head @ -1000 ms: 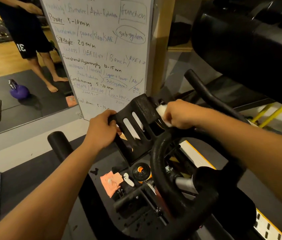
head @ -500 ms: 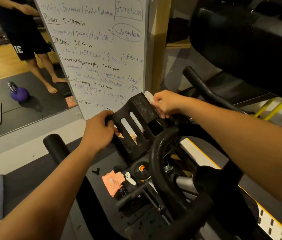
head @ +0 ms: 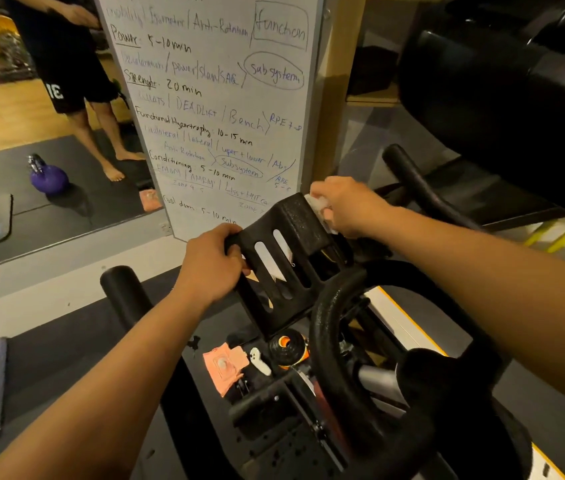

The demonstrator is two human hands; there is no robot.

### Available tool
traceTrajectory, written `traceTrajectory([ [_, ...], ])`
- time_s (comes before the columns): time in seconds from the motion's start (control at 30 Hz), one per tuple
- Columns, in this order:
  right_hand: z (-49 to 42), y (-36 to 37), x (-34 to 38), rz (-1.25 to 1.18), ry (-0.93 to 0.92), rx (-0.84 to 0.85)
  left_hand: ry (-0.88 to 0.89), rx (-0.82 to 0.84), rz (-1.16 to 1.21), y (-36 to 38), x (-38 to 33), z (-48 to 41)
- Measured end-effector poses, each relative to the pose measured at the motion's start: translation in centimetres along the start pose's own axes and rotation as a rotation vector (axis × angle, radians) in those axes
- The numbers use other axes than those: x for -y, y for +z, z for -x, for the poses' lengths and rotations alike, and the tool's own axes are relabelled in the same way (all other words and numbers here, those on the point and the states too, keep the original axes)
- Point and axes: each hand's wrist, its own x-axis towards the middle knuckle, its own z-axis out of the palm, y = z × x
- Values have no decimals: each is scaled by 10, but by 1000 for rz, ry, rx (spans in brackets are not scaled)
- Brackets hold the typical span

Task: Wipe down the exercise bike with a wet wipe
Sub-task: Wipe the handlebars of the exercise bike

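The exercise bike's black slotted tablet holder (head: 291, 258) stands at the centre, above the looped black handlebar (head: 329, 341). My left hand (head: 211, 268) grips the holder's left edge. My right hand (head: 347, 206) holds a crumpled white wet wipe (head: 319, 204) and presses it against the holder's upper right corner. Below the holder sit the bike's frame and an orange-centred knob (head: 286, 346).
A whiteboard (head: 211, 98) with handwritten notes leans right behind the bike. A mirror at the left reflects a purple kettlebell (head: 49, 176) and a standing person's legs (head: 101, 133). A pink cloth (head: 224, 368) lies on the dark floor mat. A large black machine part (head: 503, 81) overhangs top right.
My right hand has slid the wipe up from the holder's right side to its top right corner. My left hand keeps its grip on the left edge.
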Motion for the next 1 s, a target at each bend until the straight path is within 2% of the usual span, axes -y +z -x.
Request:
traceTrajectory([
  [0.1,18,7,-10,-22,-20,20,-5,-1,16,0,0,1],
  [0.27,36,1,-8,147,35,424,8,4,2,-1,0,1],
  [0.3,34,-7,-4,182,24,434,16,2,-5,0,-1,2],
  [0.4,21,-29,-3,206,14,235,25,-1,-18,0,0,0],
  [0.43,19,-30,-4,249,19,231,24,-7,-23,0,0,-1],
  [0.53,19,-2,-3,439,50,452,29,-6,-43,0,1,-2],
  [0.6,17,12,6,481,88,518,25,-4,-48,0,2,-2],
  [0.67,13,13,11,382,118,548,23,-3,-53,-1,2,-1],
  [0.73,18,4,5,106,212,592,12,-1,-45,-1,1,-2],
  [0.83,45,-11,-11,-450,305,474,-7,6,-5,-1,0,-2],
  [0.9,60,-18,-7,-915,378,188,-14,15,6,-2,0,-3],
  [0.93,62,-20,0,-998,371,-22,-20,17,9,-2,-2,-3],
  [0.97,59,-21,10,-955,326,-210,-22,21,10,-2,-2,-3],
  [1.0,57,-22,24,-843,265,-297,-23,26,8,-3,-3,-2],
])
